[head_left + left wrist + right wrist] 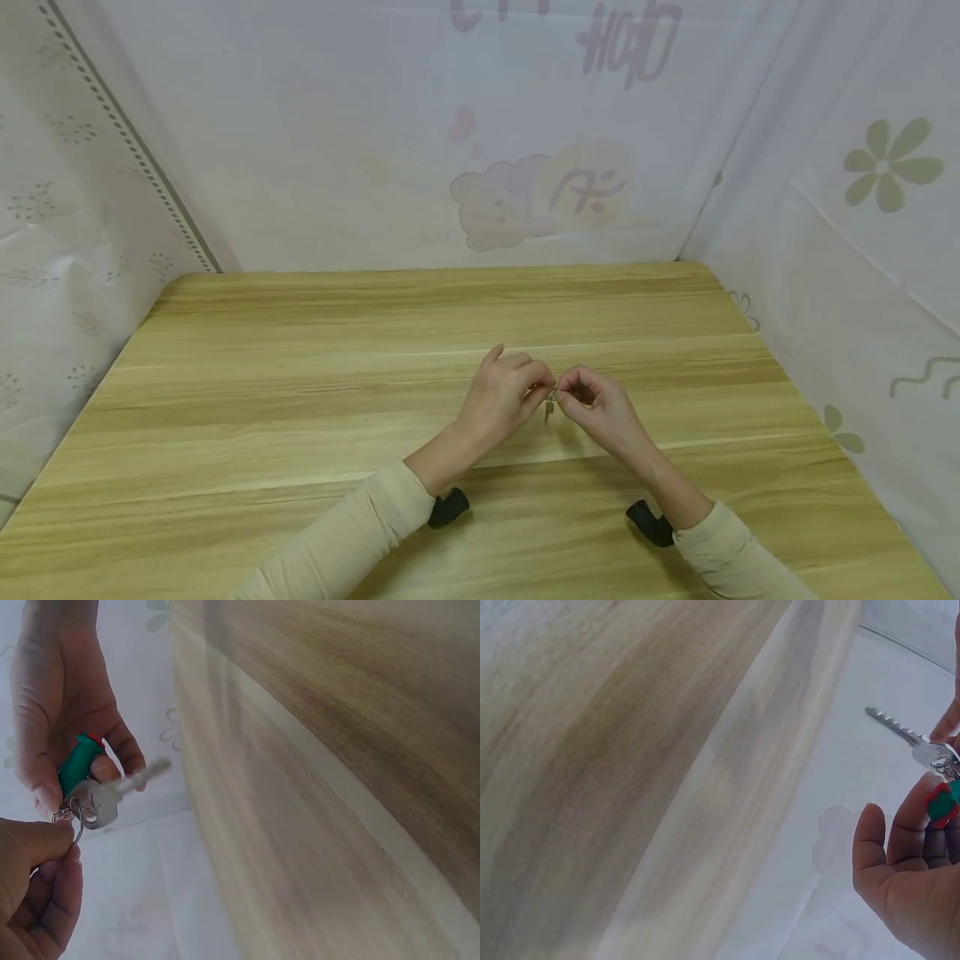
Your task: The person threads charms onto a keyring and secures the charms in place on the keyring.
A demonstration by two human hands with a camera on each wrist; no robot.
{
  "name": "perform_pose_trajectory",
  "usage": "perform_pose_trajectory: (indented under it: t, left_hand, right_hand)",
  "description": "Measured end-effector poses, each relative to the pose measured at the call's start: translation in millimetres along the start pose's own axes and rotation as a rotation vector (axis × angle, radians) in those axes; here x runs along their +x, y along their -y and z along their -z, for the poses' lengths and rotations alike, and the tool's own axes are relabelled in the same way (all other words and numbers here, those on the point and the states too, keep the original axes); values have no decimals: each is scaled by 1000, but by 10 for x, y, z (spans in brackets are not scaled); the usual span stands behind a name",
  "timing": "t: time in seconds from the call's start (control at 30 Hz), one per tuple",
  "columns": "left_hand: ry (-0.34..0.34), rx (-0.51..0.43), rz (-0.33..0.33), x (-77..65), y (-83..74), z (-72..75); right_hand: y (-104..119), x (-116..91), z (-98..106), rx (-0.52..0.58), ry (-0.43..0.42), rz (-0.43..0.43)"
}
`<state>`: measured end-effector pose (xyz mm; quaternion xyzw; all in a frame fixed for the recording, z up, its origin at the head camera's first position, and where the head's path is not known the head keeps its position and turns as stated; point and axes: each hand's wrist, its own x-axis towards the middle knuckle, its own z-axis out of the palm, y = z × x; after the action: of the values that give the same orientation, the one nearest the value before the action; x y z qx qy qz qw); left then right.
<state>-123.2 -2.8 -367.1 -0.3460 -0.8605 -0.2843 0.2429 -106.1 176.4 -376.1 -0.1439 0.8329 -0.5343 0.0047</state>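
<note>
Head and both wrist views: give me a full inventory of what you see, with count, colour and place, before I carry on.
key: 1 visible, silver, on the key ring between the hands
key ring: 1, silver, at the left hand's fingertips
trinket: 1, green with red, in the right hand beside the key
tabletop: 1, light brown wood grain, beneath the hands
printed cloth: panel count unclear, whitish with bear and plant prints, behind and at both sides
black pieces: 2, black, one by each wrist
sleeves: 2, cream, on the forearms
left hand: 1, bare, pinching the key ring
right hand: 1, bare, holding the trinket
</note>
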Motion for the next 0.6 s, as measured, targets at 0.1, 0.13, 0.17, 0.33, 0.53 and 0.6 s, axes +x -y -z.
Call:
perform_pose_trajectory:
  t: [0.1, 0.13, 0.17, 0.33, 0.53, 0.6]
  left_hand:
    - [11, -16, 30, 1, -9, 10]
    - [16, -28, 44, 1, -11, 11]
    - [21, -41, 59, 1, -13, 12]
    - [12, -97, 109, 0, -19, 1]
    - [-1, -121, 143, 0, -22, -14]
    - [4, -123, 153, 0, -23, -15]
  right_hand:
    - [7, -4, 0, 1, 1, -2]
    - [7, -4, 0, 1, 2, -3]
    - [7, -5, 0, 3, 3, -3]
    - [-2, -3, 3, 8, -1, 2]
    - [-19, 5, 0, 10, -8, 19]
    - [-23, 5, 1, 13, -8, 21]
